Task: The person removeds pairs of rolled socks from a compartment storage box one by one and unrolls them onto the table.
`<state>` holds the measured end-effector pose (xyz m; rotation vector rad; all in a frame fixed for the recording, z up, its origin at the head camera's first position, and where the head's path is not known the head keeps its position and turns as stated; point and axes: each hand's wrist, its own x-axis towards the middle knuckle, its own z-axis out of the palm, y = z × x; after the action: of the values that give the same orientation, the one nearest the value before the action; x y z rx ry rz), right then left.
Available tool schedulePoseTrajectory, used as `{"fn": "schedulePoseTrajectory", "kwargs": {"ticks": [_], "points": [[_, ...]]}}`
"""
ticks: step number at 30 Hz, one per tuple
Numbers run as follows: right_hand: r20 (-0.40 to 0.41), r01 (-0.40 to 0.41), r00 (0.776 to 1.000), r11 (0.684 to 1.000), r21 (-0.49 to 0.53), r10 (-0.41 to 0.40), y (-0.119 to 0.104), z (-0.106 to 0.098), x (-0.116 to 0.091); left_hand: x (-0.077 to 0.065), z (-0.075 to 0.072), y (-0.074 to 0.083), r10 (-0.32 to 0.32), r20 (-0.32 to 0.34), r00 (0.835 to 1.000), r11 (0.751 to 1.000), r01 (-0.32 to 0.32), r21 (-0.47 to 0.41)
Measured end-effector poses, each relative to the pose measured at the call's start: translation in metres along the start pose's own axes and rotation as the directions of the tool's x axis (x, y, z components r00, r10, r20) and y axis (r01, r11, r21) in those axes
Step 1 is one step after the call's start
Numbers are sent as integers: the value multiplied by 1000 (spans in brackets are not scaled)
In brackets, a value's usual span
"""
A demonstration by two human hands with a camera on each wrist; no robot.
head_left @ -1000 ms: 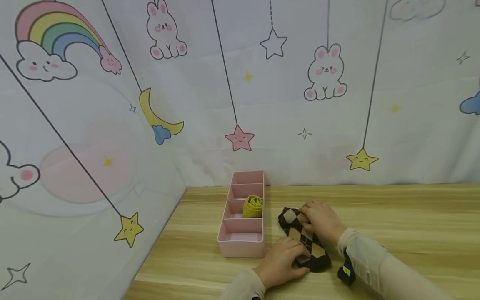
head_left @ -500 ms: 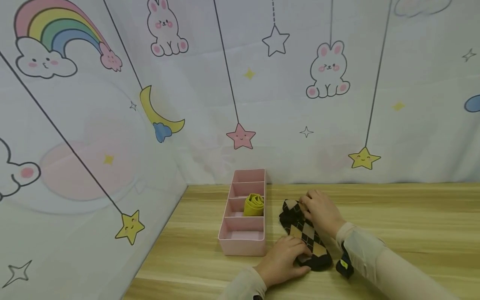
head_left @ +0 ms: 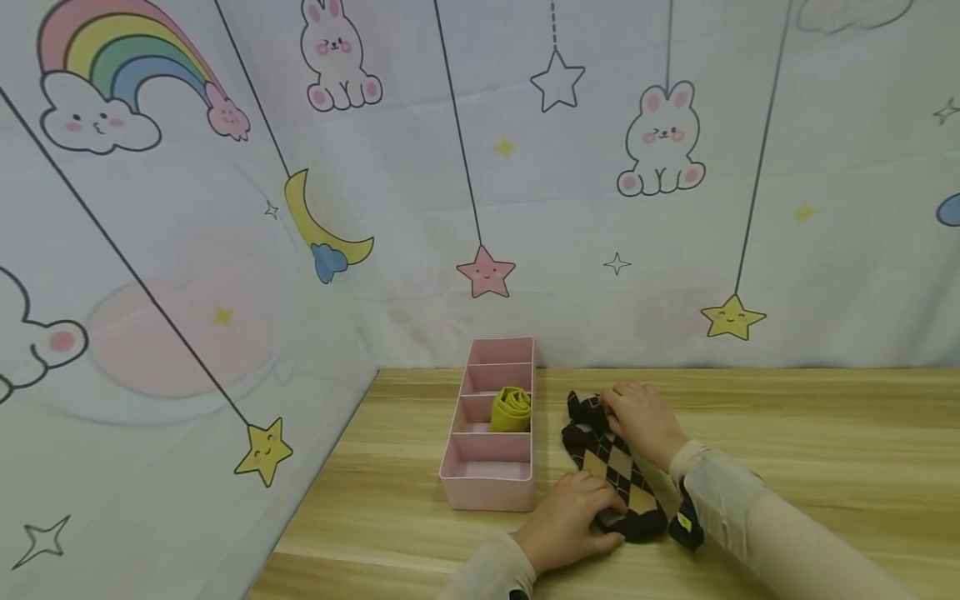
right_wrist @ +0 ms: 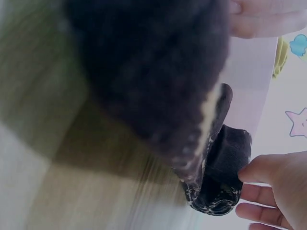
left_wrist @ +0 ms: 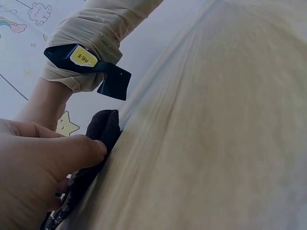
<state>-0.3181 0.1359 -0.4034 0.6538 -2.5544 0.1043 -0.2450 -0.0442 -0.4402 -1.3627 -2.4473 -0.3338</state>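
A black-and-tan argyle sock (head_left: 622,471) lies lengthwise on the wooden table, to the right of the pink divided box. Its near end is black and looks layered in the left wrist view; I cannot tell whether it is a pair. My left hand (head_left: 573,518) holds this near end, thumb along the black edge (left_wrist: 103,127) and fingertips on top. At the far end, which is folded up, my right hand (head_left: 643,423) pinches the fabric. The right wrist view shows that thumb touching the black fold (right_wrist: 225,163), with the other fingers partly behind it.
The pink box (head_left: 491,494) has several compartments; a rolled yellow cloth item (head_left: 512,410) sits in one. A dark band with a yellow label (head_left: 685,523) hangs from the right wrist above the table (head_left: 847,467). A patterned white curtain (head_left: 570,321) stands behind.
The sock's far end has gone from lying flatter, its diamonds showing, to folded up with more black showing. My right hand moved slightly with it; the left stayed on the near end.
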Motion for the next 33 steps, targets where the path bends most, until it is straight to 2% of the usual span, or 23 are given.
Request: {"fn": "schedulePoseTrajectory", "kwargs": {"ticks": [13,33], "points": [[185,-41,982,998,-48,49,3,6,5,0,0,-1,0,5,1000,1000,0,-4],[261,-56,963,996,-68,71,13,17,14,1,0,0,10,-8,1000,1000,-9,22]]}}
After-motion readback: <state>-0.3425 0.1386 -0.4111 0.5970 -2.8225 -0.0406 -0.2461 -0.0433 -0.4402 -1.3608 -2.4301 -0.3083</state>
